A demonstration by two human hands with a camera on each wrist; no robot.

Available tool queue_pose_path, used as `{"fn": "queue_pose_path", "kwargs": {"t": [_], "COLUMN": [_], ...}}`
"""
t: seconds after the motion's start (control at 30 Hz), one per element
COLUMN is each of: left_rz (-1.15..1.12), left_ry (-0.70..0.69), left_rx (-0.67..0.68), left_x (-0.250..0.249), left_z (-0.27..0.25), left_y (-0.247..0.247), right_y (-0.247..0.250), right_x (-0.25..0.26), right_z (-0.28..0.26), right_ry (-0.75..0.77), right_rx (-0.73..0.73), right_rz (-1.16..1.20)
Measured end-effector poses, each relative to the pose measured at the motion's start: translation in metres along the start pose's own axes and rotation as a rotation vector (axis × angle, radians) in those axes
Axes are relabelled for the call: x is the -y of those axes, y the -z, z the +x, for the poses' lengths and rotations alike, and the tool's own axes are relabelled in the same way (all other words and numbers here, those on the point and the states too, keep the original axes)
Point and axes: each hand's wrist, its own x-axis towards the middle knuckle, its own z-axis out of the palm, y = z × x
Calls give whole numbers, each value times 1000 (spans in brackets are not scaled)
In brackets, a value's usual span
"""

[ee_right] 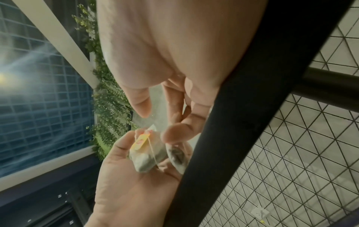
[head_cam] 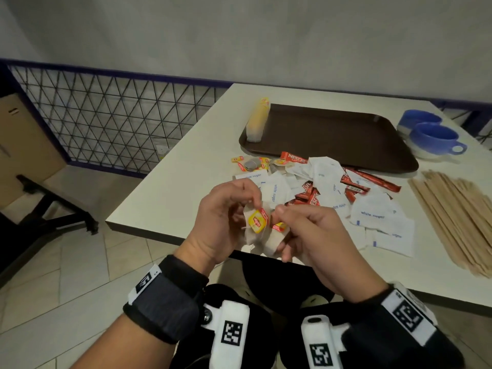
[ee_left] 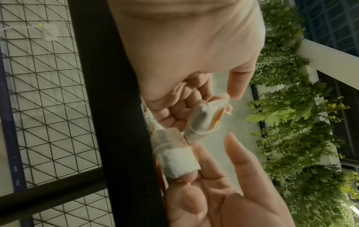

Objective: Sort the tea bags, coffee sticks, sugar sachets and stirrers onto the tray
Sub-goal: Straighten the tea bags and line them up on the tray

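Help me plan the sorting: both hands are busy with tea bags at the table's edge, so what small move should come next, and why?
Probably carry the tea bags pinched by the left hand and right hand to the stack of tea bags on the tray. That stack is the only thing on the tray, while the sugar sachets, coffee sticks and stirrers lie unsorted on the table.

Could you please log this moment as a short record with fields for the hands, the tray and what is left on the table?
left hand: holds tea bags at the table's near edge
right hand: pinches the same tea bags
tray: brown; a stack of tea bags stands at its left edge
pile: sugar sachets and coffee sticks mixed, off the tray
stirrers: on the table, right of the pile
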Motion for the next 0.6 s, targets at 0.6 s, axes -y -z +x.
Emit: {"fn": "queue_pose_path", "kwargs": {"t": [0.6], "left_rz": [152], "left_ry": [-42], "left_rx": [85], "left_x": [13], "left_z": [-2], "left_y": [3], "right_y": [12], "right_x": [-4], "right_z": [0], "right_ry": [53], "right_rx": [31], "right_rz": [127]}}
